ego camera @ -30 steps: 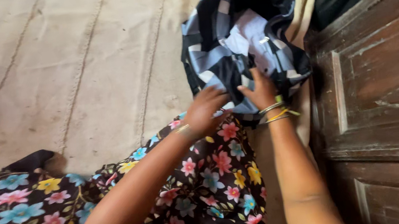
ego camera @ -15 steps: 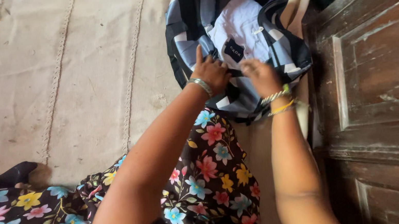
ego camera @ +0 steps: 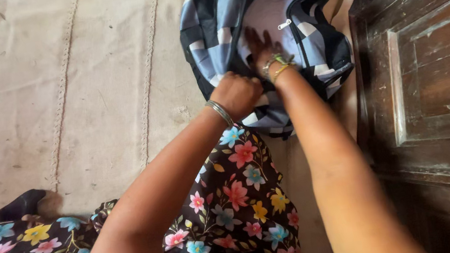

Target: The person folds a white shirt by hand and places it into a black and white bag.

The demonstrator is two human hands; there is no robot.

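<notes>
Reaching deeper since half a second ago, the right hand [ego camera: 258, 45] lies open, flat on pale lining inside the checked bag [ego camera: 212, 34] at the mat's [ego camera: 56, 97] far edge; the left hand [ego camera: 238, 92] grips the bag's rim.

No pkgs, labels, signs or screens visible to you now. Nothing of that kind on or near the checked bag [ego camera: 210, 23] by the wooden door [ego camera: 436, 85].

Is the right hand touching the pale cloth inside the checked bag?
Touching. The head view shows the right hand reaching into the open checked bag, its fingers lying flat on the pale cloth with no gap visible between them.
</notes>
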